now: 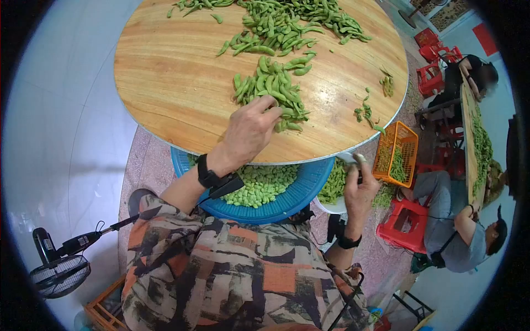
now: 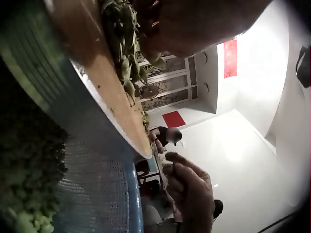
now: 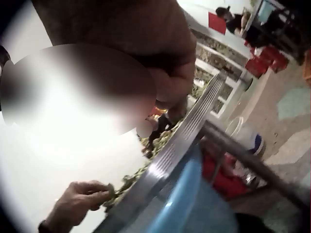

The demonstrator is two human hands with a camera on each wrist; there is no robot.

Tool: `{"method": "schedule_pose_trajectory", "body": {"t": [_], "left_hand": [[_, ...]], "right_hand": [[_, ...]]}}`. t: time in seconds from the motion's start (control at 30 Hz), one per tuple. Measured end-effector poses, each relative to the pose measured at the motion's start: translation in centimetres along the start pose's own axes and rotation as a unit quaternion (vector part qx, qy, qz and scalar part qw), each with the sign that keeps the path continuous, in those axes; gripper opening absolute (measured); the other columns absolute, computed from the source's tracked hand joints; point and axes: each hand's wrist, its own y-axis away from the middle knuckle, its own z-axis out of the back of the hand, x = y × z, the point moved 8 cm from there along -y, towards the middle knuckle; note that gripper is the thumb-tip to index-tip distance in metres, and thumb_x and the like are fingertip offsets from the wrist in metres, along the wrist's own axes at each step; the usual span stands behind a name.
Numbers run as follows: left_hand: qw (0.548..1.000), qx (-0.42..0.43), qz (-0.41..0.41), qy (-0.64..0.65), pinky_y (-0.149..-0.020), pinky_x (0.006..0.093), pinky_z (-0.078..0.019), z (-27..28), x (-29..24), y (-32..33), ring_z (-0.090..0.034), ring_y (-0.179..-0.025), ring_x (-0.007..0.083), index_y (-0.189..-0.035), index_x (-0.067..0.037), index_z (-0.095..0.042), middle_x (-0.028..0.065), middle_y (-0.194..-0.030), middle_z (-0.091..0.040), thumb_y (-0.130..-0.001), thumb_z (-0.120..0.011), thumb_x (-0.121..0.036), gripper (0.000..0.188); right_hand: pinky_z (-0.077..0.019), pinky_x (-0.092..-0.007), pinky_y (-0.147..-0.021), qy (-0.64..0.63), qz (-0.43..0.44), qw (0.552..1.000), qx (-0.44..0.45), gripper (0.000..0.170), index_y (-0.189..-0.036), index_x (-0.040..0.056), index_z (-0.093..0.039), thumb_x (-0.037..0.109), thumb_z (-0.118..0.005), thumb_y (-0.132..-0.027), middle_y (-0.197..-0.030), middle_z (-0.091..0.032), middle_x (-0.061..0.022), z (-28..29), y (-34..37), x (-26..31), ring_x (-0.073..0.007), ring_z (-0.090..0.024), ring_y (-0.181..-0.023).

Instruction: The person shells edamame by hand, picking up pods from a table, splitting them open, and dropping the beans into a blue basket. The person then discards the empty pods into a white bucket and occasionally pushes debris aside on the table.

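Note:
My left hand (image 1: 251, 129) reaches over the near edge of the round wooden table (image 1: 176, 71). Its fingers are bent at a small heap of green soybean pods (image 1: 268, 83), and in the right wrist view its thumb and fingers pinch a pod (image 3: 110, 190) at the heap's side. Off to the right, past the table's edge, my right hand (image 1: 361, 185) is raised with loosely bent fingers and nothing visible in them. Below the table edge, a blue basket (image 1: 320, 179) on my lap side holds shelled green beans (image 1: 256, 186).
A larger pod pile (image 1: 276, 25) covers the table's far side; scraps (image 1: 364, 110) lie at its right. A white bucket (image 1: 334, 207) of pods stands right of the basket, near an orange crate (image 1: 407, 157) and red stool (image 1: 400, 223). People sit farther right. A fan (image 1: 61, 273) stands left.

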Motion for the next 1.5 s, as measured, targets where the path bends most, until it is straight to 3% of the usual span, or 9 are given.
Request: {"method": "schedule_pose_trajectory", "body": {"t": [0.2,0.57,0.73,0.87,0.93,1.03,1.37,1.43,1.5], "left_hand": [[0.839,0.101,0.352,0.403,-0.061,0.0254,-0.048,-1.8,2.2,4.4,-0.06,-0.068,0.0088,-0.103,0.001,-0.072,0.0048,-0.083,-0.07,-0.088,-0.067,-0.009,0.019],[0.843,0.135,0.353,0.382,-0.049,0.0189,-0.0376,-1.4,2.3,7.2,-0.05,-0.057,0.0025,-0.099,0.001,-0.069,-0.0019,-0.069,-0.061,-0.092,-0.066,-0.005,0.01],[0.554,0.184,0.386,0.714,-0.051,0.0176,-0.0391,-4.0,0.9,8.8,-0.053,-0.059,0.0039,-0.101,0.002,-0.065,-0.0004,-0.079,-0.062,-0.091,-0.068,-0.009,0.015],[0.56,0.157,0.399,0.709,-0.051,0.0189,-0.0403,-4.5,0.2,8.8,-0.055,-0.062,0.0048,-0.095,0.002,-0.064,0.0002,-0.075,-0.062,-0.092,-0.069,-0.015,0.018],[0.712,0.126,0.371,0.583,-0.051,0.0171,-0.0375,-3.7,0.4,8.0,-0.052,-0.059,0.0032,-0.101,-0.002,-0.061,0.0001,-0.077,-0.061,-0.096,-0.064,-0.011,0.011],[0.8,0.173,0.377,0.433,-0.051,0.0181,-0.0375,-2.9,0.6,7.5,-0.05,-0.058,0.0029,-0.097,-0.003,-0.061,-0.0017,-0.072,-0.059,-0.098,-0.061,-0.014,0.011],[0.716,0.149,0.403,0.55,-0.05,0.0181,-0.0395,-3.5,1.7,8.6,-0.053,-0.057,0.0054,-0.103,0.0,-0.065,0.0016,-0.075,-0.063,-0.098,-0.062,-0.019,0.02],[0.653,0.073,0.413,0.631,-0.055,0.0189,-0.0439,-3.4,1.5,8.6,-0.057,-0.065,0.0055,-0.102,0.002,-0.066,0.0012,-0.073,-0.063,-0.096,-0.064,-0.015,0.018],[0.636,0.055,0.421,0.644,-0.055,0.0191,-0.0442,-3.5,0.9,8.5,-0.057,-0.065,0.0056,-0.102,0.002,-0.066,0.0018,-0.074,-0.064,-0.095,-0.065,-0.013,0.017]], "right_hand": [[-0.0372,-0.018,-0.049,-0.443,-0.122,0.865,0.203,0.027,-0.122,-0.0007,-0.063,0.003,-0.054,-0.097,-0.081,-0.061,0.0014,-8.2,-0.5,8.2,-0.0019,-0.048,-0.059],[-0.0357,-0.0205,-0.049,-0.37,0.017,0.877,0.307,0.023,-0.115,-0.0044,-0.065,0.0,-0.053,-0.096,-0.083,-0.057,0.0008,-10.6,-0.4,10.9,-0.0044,-0.046,-0.059],[-0.0328,-0.019,-0.047,-0.579,-0.236,0.636,0.452,0.02,-0.112,-0.0052,-0.065,0.001,-0.053,-0.096,-0.079,-0.056,-0.0001,-12.7,1.5,9.0,-0.0035,-0.044,-0.055],[-0.0329,-0.0186,-0.047,-0.571,-0.233,0.653,0.44,0.02,-0.111,-0.0036,-0.065,0.001,-0.052,-0.097,-0.079,-0.057,-0.0005,-12.8,1.6,9.0,-0.003,-0.044,-0.054],[-0.0334,-0.019,-0.047,-0.427,-0.116,0.821,0.361,0.018,-0.11,-0.0021,-0.064,0.002,-0.052,-0.097,-0.078,-0.057,0.0008,-11.6,0.9,9.6,-0.0025,-0.044,-0.054],[-0.0339,-0.0193,-0.047,-0.396,-0.013,0.871,0.289,0.018,-0.111,-0.0009,-0.064,0.004,-0.053,-0.097,-0.073,-0.055,0.0028,-11.1,0.8,10.1,-0.0023,-0.043,-0.053],[-0.0386,-0.0215,-0.05,-0.505,-0.191,0.763,0.357,0.025,-0.118,0.0001,-0.063,0.005,-0.061,-0.094,-0.077,-0.059,0.0006,-13.4,1.1,7.9,-0.0067,-0.049,-0.057],[-0.0463,-0.0248,-0.057,-0.309,0.137,0.927,0.164,0.031,-0.119,-0.0002,-0.063,0.003,-0.067,-0.088,-0.078,-0.061,-0.0038,-10.1,-0.3,11.4,-0.0139,-0.056,-0.062],[-0.0505,-0.0271,-0.066,-0.269,0.125,0.937,0.184,0.035,-0.118,-0.0004,-0.063,0.0,-0.07,-0.084,-0.083,-0.064,-0.0092,-9.5,0.1,11.8,-0.0201,-0.062,-0.071]]}}
